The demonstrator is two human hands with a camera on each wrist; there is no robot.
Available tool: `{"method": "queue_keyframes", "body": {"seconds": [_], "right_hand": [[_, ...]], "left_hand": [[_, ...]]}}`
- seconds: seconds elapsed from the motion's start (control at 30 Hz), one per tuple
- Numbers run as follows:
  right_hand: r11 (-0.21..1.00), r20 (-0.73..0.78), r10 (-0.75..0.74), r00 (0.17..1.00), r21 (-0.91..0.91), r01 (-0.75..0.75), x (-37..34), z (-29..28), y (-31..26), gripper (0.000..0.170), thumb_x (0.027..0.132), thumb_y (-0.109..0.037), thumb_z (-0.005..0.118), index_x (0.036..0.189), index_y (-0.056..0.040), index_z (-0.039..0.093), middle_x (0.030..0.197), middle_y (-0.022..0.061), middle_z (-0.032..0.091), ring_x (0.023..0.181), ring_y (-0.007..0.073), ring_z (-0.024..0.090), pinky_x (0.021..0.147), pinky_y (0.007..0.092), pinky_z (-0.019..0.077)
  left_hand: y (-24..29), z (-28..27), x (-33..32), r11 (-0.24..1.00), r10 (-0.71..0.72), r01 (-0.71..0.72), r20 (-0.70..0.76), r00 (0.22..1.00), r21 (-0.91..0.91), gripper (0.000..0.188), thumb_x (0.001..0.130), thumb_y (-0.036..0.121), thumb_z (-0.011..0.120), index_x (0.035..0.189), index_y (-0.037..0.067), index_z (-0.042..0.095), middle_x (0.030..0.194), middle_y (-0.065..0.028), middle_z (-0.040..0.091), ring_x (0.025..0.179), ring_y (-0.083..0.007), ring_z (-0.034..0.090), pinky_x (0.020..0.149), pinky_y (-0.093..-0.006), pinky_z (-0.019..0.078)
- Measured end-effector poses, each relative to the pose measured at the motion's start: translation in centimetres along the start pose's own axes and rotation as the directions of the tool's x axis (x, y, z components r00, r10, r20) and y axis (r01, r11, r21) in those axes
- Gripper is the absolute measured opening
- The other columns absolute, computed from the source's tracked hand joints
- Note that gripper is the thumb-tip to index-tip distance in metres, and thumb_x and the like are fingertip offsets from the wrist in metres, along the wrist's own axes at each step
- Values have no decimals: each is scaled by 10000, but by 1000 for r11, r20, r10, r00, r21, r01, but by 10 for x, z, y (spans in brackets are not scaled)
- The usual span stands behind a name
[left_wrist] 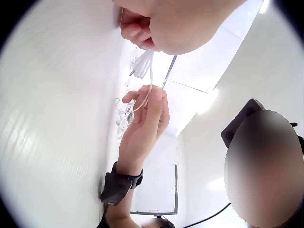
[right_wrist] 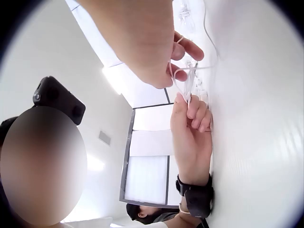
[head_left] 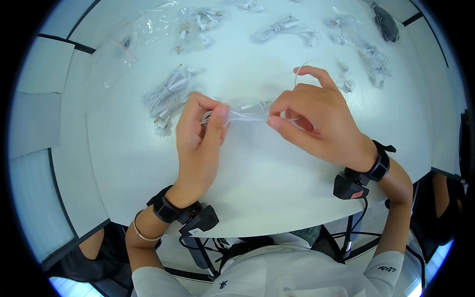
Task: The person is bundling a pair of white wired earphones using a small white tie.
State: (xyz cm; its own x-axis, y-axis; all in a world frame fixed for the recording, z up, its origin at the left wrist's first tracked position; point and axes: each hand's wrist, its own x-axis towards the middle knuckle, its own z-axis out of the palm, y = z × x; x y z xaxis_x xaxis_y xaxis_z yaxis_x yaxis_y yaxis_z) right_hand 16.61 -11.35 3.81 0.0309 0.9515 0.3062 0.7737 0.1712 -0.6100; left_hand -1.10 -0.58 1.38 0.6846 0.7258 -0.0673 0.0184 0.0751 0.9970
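Observation:
A looped bundle of thin white cable (head_left: 247, 117) stretches between the two hands, above the table. My left hand (head_left: 198, 131) grips one end of the bundle between thumb and curled fingers. At the other end, my right hand (head_left: 321, 121) pinches the cable with thumb and forefinger. A loose strand (head_left: 296, 74) runs up past its raised little finger. In the left wrist view the white loops (left_wrist: 142, 64) hang from the left fingers, with a strand crossing to the right hand (left_wrist: 145, 114). A slim plug tip shows beside the loops.
A large bundle of white cables (head_left: 170, 96) lies just left of the left hand. Farther back are several cable bundles (head_left: 287, 29), a clear plastic bag (head_left: 111, 62) and a dark pouch-like object (head_left: 385, 22). The white table's front edge (head_left: 257, 234) curves before the person.

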Motion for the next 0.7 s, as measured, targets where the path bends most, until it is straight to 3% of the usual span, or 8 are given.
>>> {"method": "queue_keyframes", "body": {"seconds": [0.13,0.23,0.37,0.5,0.57,0.63,0.7], "right_hand": [[971,-88,-79,993,-231,57,-1,3,-7,83,728,-110,699,737,-140,622,635,-31,538,648,112,520,785,324,293],[947,-121,-134,984,-307,91,0,4,-9,108,694,-130,724,735,-146,625,689,-37,566,757,119,550,733,318,265],[935,-119,-176,977,-330,128,-3,10,-11,149,667,-126,745,738,-150,617,715,-48,582,836,117,570,767,324,280],[951,-17,-138,990,-281,128,-8,13,-14,143,694,-107,736,771,-129,618,659,-41,593,722,98,588,794,302,337],[977,11,-103,995,-184,103,-8,14,-11,125,724,-100,719,785,-114,611,618,-25,593,591,105,574,770,288,383],[981,30,-58,998,-184,62,-9,14,-8,112,739,-100,711,782,-112,608,605,-17,596,562,112,569,768,291,395],[990,9,-30,999,-138,31,-8,13,-5,103,750,-99,703,776,-110,604,601,-18,598,555,116,567,778,291,397]], "left_hand": [[3,0,0,999,32,-33,-73,997,-13,159,946,172,500,863,67,415,793,-11,476,512,-26,323,458,-186,268],[4,0,0,999,33,-34,-99,994,-9,160,949,170,494,858,65,413,830,-32,501,514,-29,326,456,-189,275],[4,1,0,999,13,-16,-112,994,-32,171,942,186,511,862,64,421,806,-15,492,528,-27,348,463,-183,282],[3,-1,0,998,5,-12,-101,995,-69,195,925,213,552,872,68,433,768,11,485,554,-22,387,476,-171,284],[3,-1,0,995,9,-17,-88,996,-94,189,927,203,548,872,65,431,762,10,477,546,-24,378,469,-181,277],[6,3,0,998,4,-10,-106,994,-55,183,958,211,479,856,66,430,606,30,378,498,-34,301,450,-198,251],[7,2,0,996,-26,19,-88,996,-82,189,960,224,477,856,72,433,590,36,361,500,-35,294,453,-198,243]]}}
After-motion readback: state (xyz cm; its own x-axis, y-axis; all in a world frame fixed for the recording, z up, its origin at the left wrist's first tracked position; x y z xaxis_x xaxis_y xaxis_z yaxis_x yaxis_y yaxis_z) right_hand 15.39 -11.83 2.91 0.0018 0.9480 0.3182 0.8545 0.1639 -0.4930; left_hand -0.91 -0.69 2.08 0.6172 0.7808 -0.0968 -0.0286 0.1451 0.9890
